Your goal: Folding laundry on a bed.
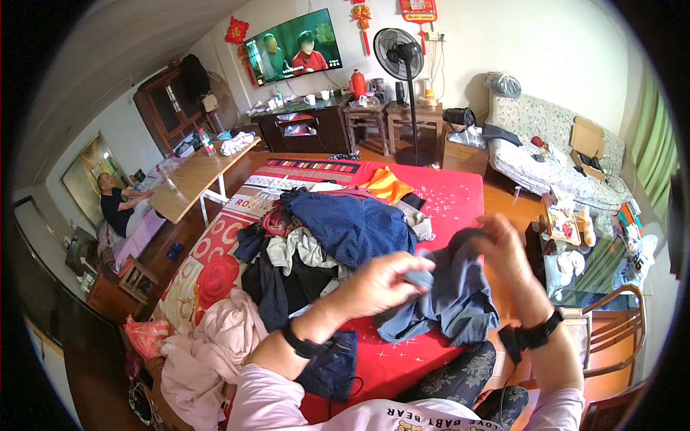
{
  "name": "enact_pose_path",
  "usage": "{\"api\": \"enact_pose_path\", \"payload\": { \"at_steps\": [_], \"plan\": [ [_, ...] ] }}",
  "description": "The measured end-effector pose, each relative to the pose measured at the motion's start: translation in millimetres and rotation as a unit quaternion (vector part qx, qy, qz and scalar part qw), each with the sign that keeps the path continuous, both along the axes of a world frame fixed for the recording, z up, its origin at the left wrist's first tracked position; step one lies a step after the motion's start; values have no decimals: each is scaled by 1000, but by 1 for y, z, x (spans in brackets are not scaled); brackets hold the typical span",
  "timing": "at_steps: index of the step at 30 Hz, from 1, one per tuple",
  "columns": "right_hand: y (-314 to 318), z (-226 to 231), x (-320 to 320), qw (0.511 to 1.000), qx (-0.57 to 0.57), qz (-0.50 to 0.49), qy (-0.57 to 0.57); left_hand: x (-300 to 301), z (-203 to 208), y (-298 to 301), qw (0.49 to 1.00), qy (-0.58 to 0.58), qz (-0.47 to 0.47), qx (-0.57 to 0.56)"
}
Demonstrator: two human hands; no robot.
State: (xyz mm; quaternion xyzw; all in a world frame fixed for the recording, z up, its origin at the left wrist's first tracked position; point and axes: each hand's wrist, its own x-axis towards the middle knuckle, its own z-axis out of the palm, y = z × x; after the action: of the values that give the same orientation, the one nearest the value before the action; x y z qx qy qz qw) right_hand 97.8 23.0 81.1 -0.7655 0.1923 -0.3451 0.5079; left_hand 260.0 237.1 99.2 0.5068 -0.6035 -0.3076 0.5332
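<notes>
In a room with pale walls, a big screen (pixel 293 47) and a black fan (pixel 399 54), both far ahead of the hands. Below the hands, a bed (pixel 454 192) with a red cover.

From the head view: between the two hands, hanging over the bed, a grey-blue garment (pixel 460 302). In the left hand (pixel 392 279), fingers bent and pinched, a small bunch of cloth. In the right hand (pixel 501 248), fingers curled, seemingly the darker top part; too blurry to be sure. Just ahead of the left hand, a heap of clothes (pixel 298 251), with a dark blue cloth (pixel 352 226) on top. Well left of the left hand, a pink cloth (pixel 208 352).

Likely light, soft and floppy, easy to crumple, hard to break, not very slippery. Best held by two edges far apart, between thumb and fingers.
</notes>
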Motion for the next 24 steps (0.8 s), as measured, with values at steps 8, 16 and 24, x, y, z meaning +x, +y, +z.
{"api": "enact_pose_path", "payload": {
  "at_steps": [8, 16, 24],
  "plan": [
    [62, -55, -22, 979, 183, 94, 15, -48, -45, -37, 975, -214, 32, -48],
    [63, -31, -39, 981, 187, 45, -32, -61, -33, -38, 960, -210, 98, -159],
    [70, -32, -50, 982, 158, 63, -79, -68, -27, -39, 977, -180, 59, -102]
  ]
}}
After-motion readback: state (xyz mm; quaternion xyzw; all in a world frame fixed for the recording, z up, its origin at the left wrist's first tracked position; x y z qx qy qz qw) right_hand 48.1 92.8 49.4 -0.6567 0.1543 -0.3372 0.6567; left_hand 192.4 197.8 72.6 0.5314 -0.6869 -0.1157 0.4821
